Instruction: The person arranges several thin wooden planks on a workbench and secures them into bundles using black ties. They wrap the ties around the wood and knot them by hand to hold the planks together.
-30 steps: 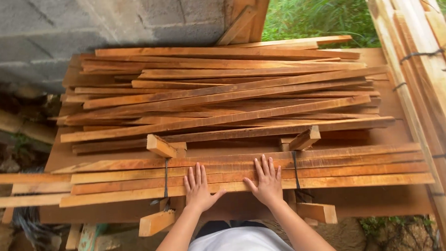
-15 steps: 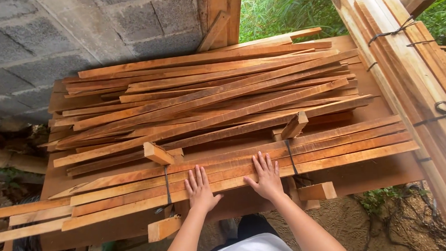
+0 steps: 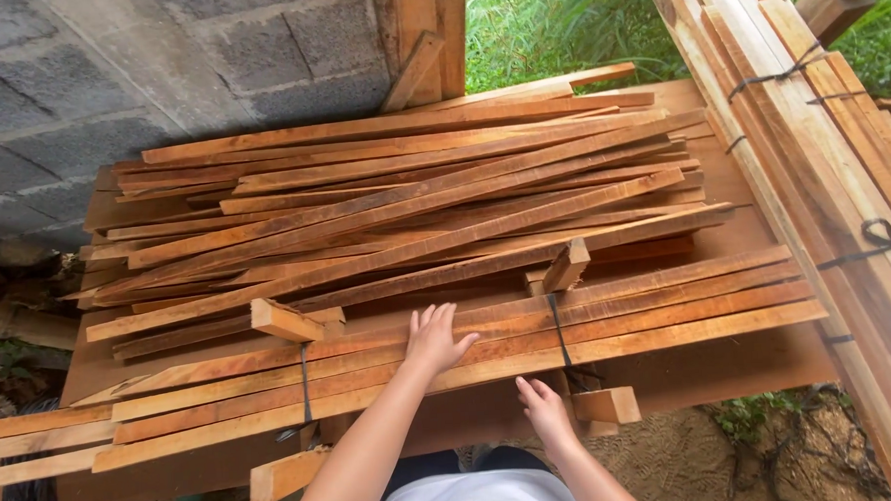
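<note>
- The right hand (image 3: 545, 408) was seen nearest, fingers loosely spread and gripping nothing, at the near edge of the tabletop (image 3: 731, 368), just left of a short wooden block (image 3: 608, 405).
- The left hand (image 3: 434, 339) was laid flat and open, fingers spread, on the bundle of slats (image 3: 668, 306) lying across the near part of the tabletop.
- The bundle was bound by two dark straps (image 3: 559, 338), with short blocks set above and below it at each strap.
- Beyond it, a loose pile of long slats (image 3: 414, 207) was heaped across the tabletop.
- At the right, paler tied planks (image 3: 811, 134) were stacked, running from near to far.
- Farthest off, a grey block wall (image 3: 157, 63) and green grass (image 3: 556, 25) were seen.
</note>
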